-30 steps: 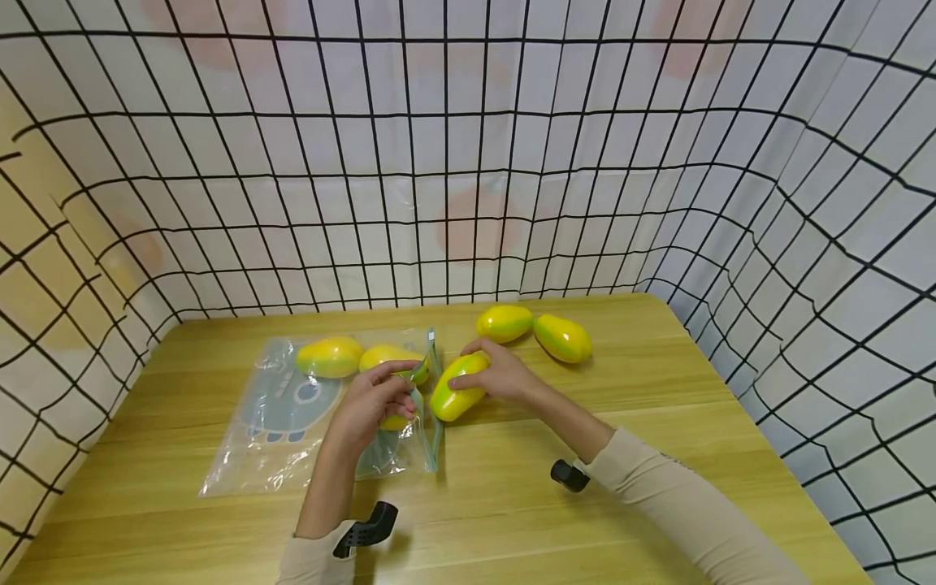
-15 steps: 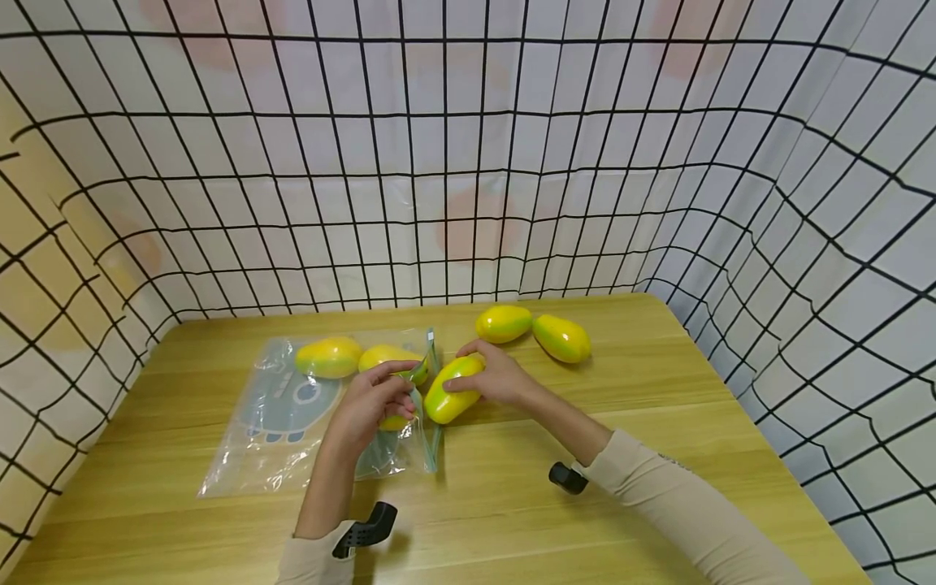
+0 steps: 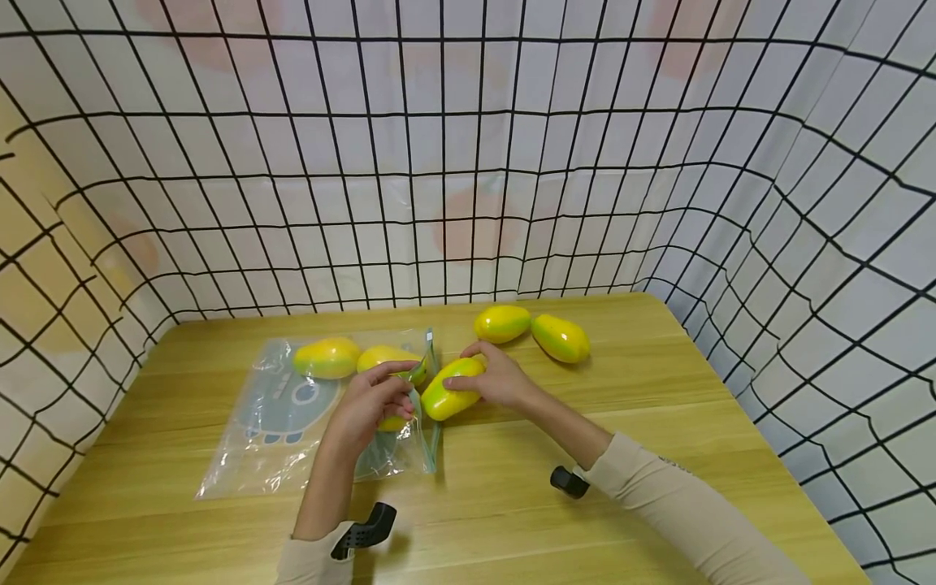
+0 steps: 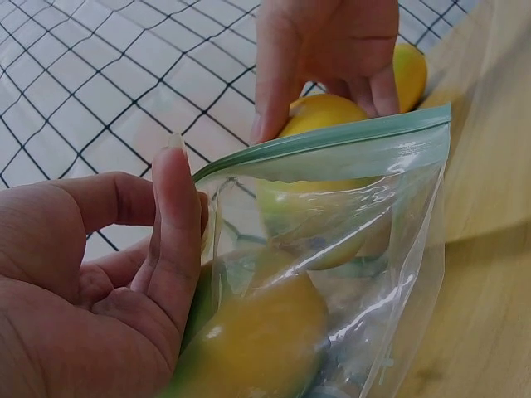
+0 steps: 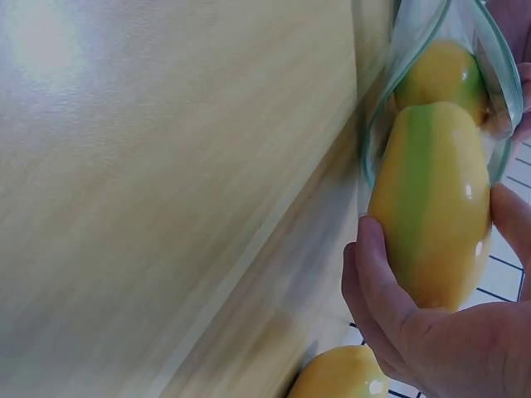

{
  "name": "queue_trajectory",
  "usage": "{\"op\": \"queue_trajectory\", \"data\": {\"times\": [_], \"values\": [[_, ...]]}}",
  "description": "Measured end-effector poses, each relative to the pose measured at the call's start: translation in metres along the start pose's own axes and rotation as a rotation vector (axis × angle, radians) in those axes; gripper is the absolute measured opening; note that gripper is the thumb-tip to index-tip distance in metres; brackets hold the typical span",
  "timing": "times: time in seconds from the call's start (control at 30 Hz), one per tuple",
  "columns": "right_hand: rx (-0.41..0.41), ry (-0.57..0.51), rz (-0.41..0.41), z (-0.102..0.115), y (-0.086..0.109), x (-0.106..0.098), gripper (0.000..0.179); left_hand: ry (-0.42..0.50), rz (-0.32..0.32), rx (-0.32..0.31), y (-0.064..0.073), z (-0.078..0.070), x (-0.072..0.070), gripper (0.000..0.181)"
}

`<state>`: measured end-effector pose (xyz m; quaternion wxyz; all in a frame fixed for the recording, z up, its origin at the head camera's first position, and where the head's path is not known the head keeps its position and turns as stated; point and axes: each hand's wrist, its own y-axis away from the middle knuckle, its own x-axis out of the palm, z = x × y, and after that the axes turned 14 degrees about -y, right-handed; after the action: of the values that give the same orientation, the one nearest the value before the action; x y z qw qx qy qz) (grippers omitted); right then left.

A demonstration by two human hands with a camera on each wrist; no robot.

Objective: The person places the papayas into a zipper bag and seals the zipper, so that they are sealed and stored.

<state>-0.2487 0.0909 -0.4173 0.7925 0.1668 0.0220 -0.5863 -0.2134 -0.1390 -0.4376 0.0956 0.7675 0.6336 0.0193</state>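
My right hand (image 3: 500,378) grips a yellow papaya (image 5: 431,207) with a green stripe, fingers on one side and thumb on the other. The papaya's front end is inside the mouth of a clear zip bag (image 3: 234,463), as the right wrist view shows. My left hand (image 3: 366,410) pinches the bag's green zip rim (image 4: 332,137) and holds the mouth apart. Within the bag lie several papayas, among them one at its far side (image 3: 327,358) and one near the mouth (image 4: 265,340). The bag, printed with a blue cartoon figure, lies flat on the table.
Two more papayas, one left (image 3: 502,323) and one right (image 3: 561,339), lie on the wooden table (image 3: 621,520) behind my right hand. A white cloth wall with a black grid (image 3: 468,195) encloses the back and sides of the table.
My right hand has moved the papaya slightly left, so its end goes from beside the bag's rim into the mouth. My left hand and the other papayas keep their places.
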Motion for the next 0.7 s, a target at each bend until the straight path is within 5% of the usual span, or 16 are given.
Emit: {"op": "queue_trajectory", "data": {"times": [0.7], "values": [[0.036,0.074,0.016,-0.011,-0.002,-0.004,0.068,-0.003,-0.004,0.000,0.000,0.000,-0.001,0.039]]}}
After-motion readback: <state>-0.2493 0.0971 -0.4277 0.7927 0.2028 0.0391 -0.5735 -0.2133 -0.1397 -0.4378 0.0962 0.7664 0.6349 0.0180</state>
